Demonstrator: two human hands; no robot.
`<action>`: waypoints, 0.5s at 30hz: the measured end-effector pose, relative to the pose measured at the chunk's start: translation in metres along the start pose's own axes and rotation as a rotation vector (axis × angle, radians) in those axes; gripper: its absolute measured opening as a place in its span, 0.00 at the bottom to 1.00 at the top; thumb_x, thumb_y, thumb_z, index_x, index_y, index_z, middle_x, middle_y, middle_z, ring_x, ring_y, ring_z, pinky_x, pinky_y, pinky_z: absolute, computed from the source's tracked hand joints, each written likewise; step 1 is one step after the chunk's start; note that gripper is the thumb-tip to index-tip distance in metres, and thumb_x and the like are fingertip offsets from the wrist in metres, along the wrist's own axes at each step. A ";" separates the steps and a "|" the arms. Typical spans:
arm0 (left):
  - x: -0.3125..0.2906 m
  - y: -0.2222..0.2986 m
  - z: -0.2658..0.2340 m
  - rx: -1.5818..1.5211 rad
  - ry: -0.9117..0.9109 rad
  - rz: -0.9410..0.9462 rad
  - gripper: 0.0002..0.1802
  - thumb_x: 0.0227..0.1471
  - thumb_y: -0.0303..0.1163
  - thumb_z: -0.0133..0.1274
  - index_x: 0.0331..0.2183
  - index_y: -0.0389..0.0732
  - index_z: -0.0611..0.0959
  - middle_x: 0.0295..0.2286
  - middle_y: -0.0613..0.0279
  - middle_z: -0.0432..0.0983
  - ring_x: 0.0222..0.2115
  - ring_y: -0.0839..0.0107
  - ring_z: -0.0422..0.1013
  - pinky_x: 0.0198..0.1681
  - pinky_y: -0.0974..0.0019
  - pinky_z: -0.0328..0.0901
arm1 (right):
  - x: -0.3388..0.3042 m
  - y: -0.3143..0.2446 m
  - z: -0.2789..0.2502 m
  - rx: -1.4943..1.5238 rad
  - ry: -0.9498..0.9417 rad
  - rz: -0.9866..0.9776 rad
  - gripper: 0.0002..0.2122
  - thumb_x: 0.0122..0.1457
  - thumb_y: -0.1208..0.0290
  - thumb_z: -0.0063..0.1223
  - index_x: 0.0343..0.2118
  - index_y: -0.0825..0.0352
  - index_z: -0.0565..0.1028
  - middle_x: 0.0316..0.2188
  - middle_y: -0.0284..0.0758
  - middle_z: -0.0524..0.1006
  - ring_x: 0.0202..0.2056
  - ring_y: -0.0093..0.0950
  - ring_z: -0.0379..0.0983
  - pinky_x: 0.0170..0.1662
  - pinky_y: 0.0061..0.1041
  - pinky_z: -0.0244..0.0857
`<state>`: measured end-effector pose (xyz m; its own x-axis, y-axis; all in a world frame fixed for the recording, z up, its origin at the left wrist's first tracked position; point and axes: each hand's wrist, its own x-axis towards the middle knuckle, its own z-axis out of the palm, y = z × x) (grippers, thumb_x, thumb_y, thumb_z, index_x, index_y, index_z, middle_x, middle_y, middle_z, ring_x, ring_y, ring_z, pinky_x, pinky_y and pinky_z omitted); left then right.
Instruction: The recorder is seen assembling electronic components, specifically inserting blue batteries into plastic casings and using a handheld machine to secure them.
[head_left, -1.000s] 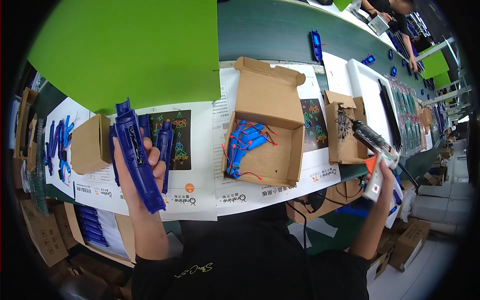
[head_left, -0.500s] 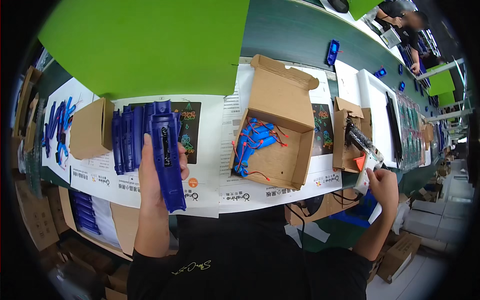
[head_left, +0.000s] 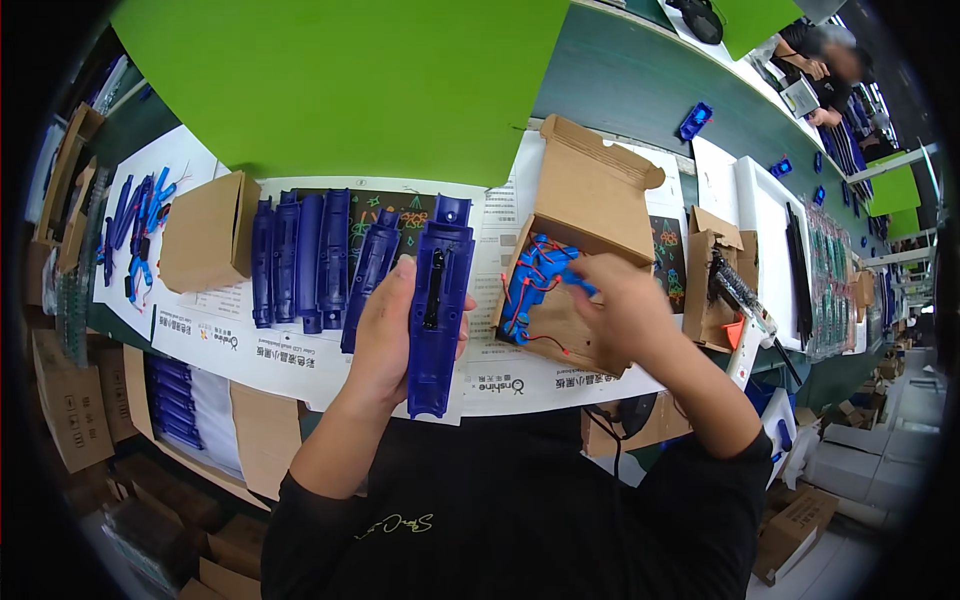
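Note:
My left hand [head_left: 385, 335] is closed around a long dark-blue plastic half shell [head_left: 438, 330], its hollow side up and a glossy black strip inside. An open cardboard box [head_left: 590, 225] stands to the right with several blue cylindrical batteries [head_left: 540, 270] with red wires in it. Over this box, my right hand [head_left: 620, 305] is blurred, its fingers curled onto one blue battery [head_left: 585, 282]. More dark-blue half shells [head_left: 310, 260] lie side by side left of my left hand. The white glue gun [head_left: 747, 345] rests by a small carton at the right.
A green panel [head_left: 340, 90] stands behind the work sheets. At the left are a closed carton [head_left: 205, 235] and loose blue parts [head_left: 140, 235]. A white tray [head_left: 765, 240] lies at the right. Another person [head_left: 825, 70] works at the far right.
My right hand has let go of the glue gun and moved left to the batteries in the box. The left hand still holds the half shell, which appears further right in view.

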<state>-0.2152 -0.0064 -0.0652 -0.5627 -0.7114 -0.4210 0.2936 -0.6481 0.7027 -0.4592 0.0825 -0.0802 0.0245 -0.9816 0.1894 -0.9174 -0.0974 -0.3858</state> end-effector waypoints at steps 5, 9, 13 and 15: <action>0.006 -0.012 0.001 0.068 -0.042 0.028 0.27 0.59 0.52 0.33 0.37 0.36 0.72 0.25 0.56 0.73 0.19 0.73 0.70 0.19 0.71 0.66 | 0.005 -0.017 -0.060 1.087 0.023 0.580 0.13 0.53 0.79 0.53 0.42 0.70 0.70 0.30 0.35 0.76 0.20 0.15 0.69 0.19 0.13 0.62; 0.013 -0.021 0.024 0.176 -0.146 0.061 0.26 0.59 0.52 0.34 0.41 0.37 0.70 0.27 0.56 0.73 0.21 0.73 0.71 0.21 0.71 0.68 | 0.005 -0.059 -0.058 1.273 0.041 0.585 0.13 0.52 0.81 0.54 0.42 0.71 0.70 0.31 0.35 0.75 0.19 0.13 0.68 0.19 0.12 0.62; 0.015 -0.030 0.031 0.288 -0.201 0.203 0.24 0.60 0.50 0.35 0.41 0.37 0.71 0.29 0.61 0.73 0.24 0.77 0.71 0.26 0.73 0.69 | 0.014 -0.076 -0.036 1.202 0.081 0.460 0.14 0.52 0.79 0.56 0.42 0.71 0.70 0.32 0.36 0.75 0.21 0.13 0.69 0.19 0.10 0.61; 0.016 -0.034 0.027 0.300 -0.196 0.223 0.22 0.61 0.47 0.35 0.39 0.38 0.72 0.30 0.63 0.72 0.26 0.79 0.70 0.28 0.74 0.69 | 0.017 -0.078 -0.031 1.193 0.109 0.417 0.13 0.52 0.79 0.56 0.42 0.71 0.71 0.32 0.37 0.76 0.22 0.12 0.70 0.20 0.09 0.61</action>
<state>-0.2552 0.0112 -0.0805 -0.6555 -0.7416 -0.1427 0.2031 -0.3552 0.9125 -0.3998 0.0788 -0.0187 -0.2640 -0.9602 -0.0908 0.0807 0.0718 -0.9942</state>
